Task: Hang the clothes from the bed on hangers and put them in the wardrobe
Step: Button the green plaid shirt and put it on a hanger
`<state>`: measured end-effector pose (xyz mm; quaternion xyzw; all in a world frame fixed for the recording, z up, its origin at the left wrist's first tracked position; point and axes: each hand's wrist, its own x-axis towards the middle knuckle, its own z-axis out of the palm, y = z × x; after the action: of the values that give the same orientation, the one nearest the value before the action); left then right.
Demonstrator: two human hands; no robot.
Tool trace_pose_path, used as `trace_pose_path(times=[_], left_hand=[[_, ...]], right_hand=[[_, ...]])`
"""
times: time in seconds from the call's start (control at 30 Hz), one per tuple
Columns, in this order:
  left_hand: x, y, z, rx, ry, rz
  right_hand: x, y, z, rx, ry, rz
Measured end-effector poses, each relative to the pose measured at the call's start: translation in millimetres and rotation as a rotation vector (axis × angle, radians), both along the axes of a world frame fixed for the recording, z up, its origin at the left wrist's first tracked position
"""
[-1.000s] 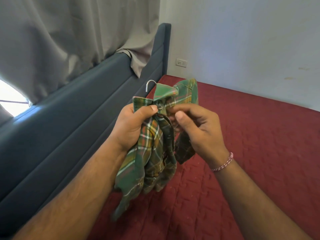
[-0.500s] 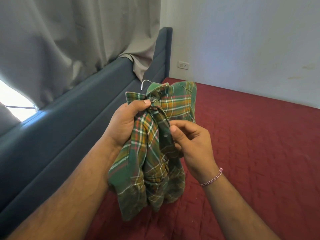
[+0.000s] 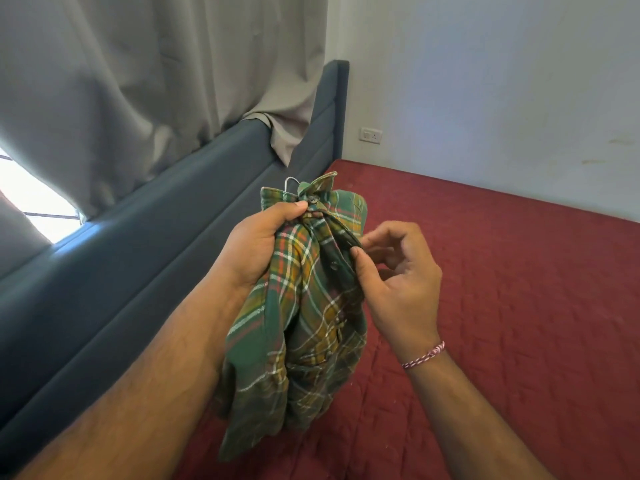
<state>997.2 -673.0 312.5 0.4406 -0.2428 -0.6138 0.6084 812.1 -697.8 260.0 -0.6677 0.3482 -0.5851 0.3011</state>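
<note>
Plaid shirt (image 3: pixel 304 306), on wire hanger (image 3: pixel 290 182), is held above the red bedspread (image 3: pixel 502 289): collar clamped by left hand (image 3: pixel 256 251) for support, placket pinched by right hand (image 3: pixel 398 282) for buttoning.

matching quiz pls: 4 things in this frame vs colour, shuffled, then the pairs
Things:
1. shirt
2. bedspread
3. headboard
4. curtain

Colours:
A. dark blue-grey
B. green plaid
C. light grey
D. red

Pairs: 1-B, 2-D, 3-A, 4-C
</note>
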Motion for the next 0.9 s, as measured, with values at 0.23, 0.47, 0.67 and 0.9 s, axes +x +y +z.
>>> trace_pose_path(times=[0.23,0.47,0.67,0.9], left_hand=[[7,-3,-8,0.051,-0.081,-0.001],[1,2,-9,0.009,-0.163,0.076],[-3,23,-14,-0.091,-0.268,-0.051],[8,34,-25,-0.161,-0.366,0.096]], right_hand=[[-5,-5,6,-0.1,0.17,0.159],[18,-3,9,0.442,-0.235,0.137],[49,6,15,0.559,-0.463,0.097],[65,13,8,0.435,-0.347,0.084]])
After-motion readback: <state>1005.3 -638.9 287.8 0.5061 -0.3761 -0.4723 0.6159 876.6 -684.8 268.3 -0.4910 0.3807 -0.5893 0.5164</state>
